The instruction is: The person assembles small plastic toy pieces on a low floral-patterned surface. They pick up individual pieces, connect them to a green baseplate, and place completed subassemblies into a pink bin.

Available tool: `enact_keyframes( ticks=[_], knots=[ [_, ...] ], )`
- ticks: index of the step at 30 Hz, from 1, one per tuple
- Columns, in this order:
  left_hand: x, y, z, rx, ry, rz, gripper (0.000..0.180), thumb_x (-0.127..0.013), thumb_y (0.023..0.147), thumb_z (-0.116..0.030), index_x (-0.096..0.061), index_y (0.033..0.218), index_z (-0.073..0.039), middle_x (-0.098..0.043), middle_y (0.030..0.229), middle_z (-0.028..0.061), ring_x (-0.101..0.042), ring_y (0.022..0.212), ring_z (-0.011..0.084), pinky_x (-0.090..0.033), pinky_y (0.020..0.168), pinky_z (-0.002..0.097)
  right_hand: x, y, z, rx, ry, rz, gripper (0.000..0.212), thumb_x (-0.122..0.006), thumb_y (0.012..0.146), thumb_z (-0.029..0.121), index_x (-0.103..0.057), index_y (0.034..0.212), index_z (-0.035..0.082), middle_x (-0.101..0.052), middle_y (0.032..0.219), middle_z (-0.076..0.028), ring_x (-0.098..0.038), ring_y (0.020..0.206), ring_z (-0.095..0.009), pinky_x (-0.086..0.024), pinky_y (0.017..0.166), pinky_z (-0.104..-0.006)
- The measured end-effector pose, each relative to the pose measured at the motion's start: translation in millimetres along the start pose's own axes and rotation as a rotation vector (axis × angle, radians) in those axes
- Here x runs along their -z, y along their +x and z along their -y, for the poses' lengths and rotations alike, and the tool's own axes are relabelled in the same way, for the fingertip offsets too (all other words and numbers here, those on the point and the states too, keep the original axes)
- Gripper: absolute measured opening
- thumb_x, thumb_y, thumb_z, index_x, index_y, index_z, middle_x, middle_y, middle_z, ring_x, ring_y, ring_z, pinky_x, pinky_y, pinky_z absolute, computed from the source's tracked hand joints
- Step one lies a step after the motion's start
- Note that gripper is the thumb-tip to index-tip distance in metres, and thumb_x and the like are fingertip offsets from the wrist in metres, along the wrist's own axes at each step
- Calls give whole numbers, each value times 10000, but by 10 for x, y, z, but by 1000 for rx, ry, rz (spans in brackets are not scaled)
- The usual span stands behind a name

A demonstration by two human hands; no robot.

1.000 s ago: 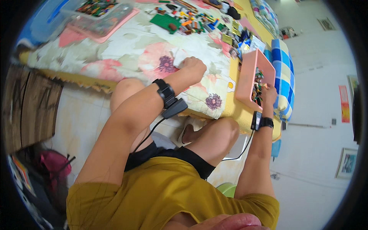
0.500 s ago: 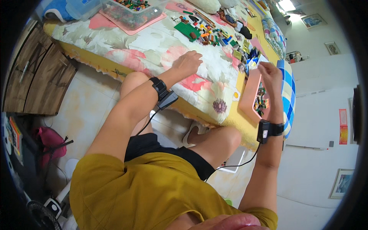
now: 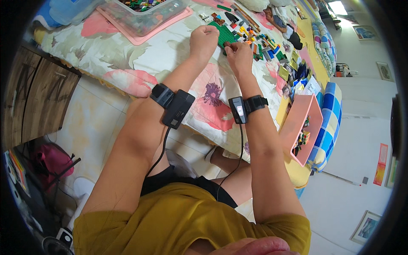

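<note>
A green building-brick baseplate (image 3: 222,35) lies on the flowered bedspread, among scattered toy bricks (image 3: 261,39). My left hand (image 3: 205,43) is at the plate's left edge, its fingers curled together; whatever they grip is hidden. My right hand (image 3: 240,57) reaches the plate's near right side with thumb and fingers pinched. A brown brick piece (image 3: 227,43) shows right by those fingertips. Whether they hold it or some other small part is hard to make out.
On the left, a clear plastic bin (image 3: 151,21) of bricks stands on a pink tray (image 3: 137,40). A pink box (image 3: 297,123) with some bricks is at the right, beside a blue checked cushion (image 3: 327,127). Several packets and papers (image 3: 301,80) lie beyond it. A doll-like figure (image 3: 280,26) lies farther back.
My right hand has come left from the pink box to the green baseplate. My left hand has moved forward to the plate's edge. The whole view has shifted slightly.
</note>
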State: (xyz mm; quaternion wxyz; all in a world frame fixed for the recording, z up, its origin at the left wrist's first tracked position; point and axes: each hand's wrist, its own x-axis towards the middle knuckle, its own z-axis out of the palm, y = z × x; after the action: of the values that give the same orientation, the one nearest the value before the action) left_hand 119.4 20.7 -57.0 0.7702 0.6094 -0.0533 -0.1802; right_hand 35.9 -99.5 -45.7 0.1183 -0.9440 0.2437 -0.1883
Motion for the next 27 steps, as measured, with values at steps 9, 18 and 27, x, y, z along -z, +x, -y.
enact_keyframes(
  ticks=[9,18,27],
  knots=[
    [34,-68,22,258,-14,188,429,-683,878,-232,-585,1250,-44,-610,1073,61,-573,928,160,-515,682,300,1039,-536,-699,-161,480,-366,273,-727,877,165,-702,1078,-18,-722,932,-81,-673,811,-125,-532,753,-269],
    [84,71,103,354,-313,386,604,-714,883,-354,-499,1311,13,-512,1245,104,-491,1129,218,-469,926,370,2704,-1660,-2372,-672,-466,-235,346,-711,825,321,-748,877,-19,-711,749,-167,-678,623,-250,-514,632,-375],
    [49,-46,9,335,-353,341,714,-743,844,-429,-475,1321,30,-461,1255,162,-450,1177,265,-464,940,394,2523,-1740,-2407,-698,-424,-126,399,-719,800,343,-740,954,-25,-708,789,-176,-695,746,-286,-527,715,-358]
  ],
)
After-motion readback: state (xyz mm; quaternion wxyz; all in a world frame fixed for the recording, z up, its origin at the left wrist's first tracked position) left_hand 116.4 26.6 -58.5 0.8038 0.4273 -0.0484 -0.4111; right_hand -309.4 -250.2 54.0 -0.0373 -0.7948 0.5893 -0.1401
